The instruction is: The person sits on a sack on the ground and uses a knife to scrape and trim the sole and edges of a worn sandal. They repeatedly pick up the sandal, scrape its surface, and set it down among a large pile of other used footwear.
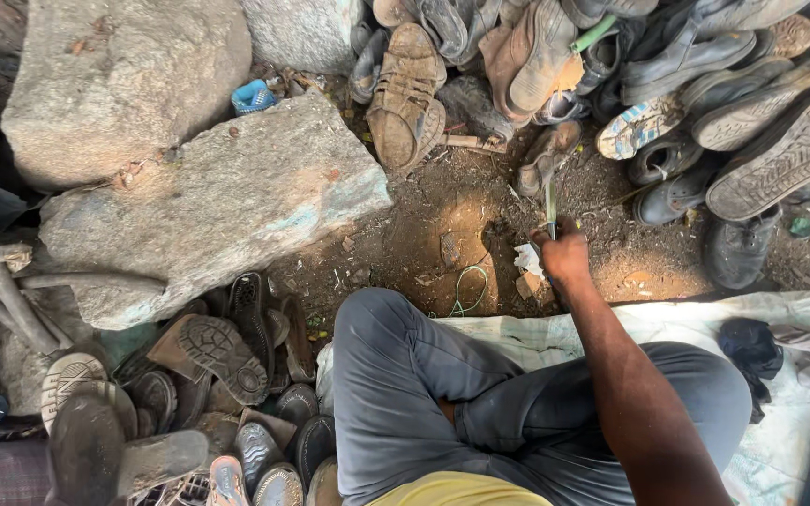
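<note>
While the right hand (564, 255) is closed around a thin greenish blade-like tool (550, 201), its tip pointed at the dirt just short of the worn shoe heap (705, 84), no shoe is held or being worked; by that, work looks barely started. Left hand is not seen. A crumpled white scrap (528, 260) lies touching the hand's left side. Bare packed earth (424, 234) is seen beyond the knees, large stone slabs (208, 201) left of the hand, more soles (222, 351) below them, pale sheeting (799, 309) right of the hand.
</note>
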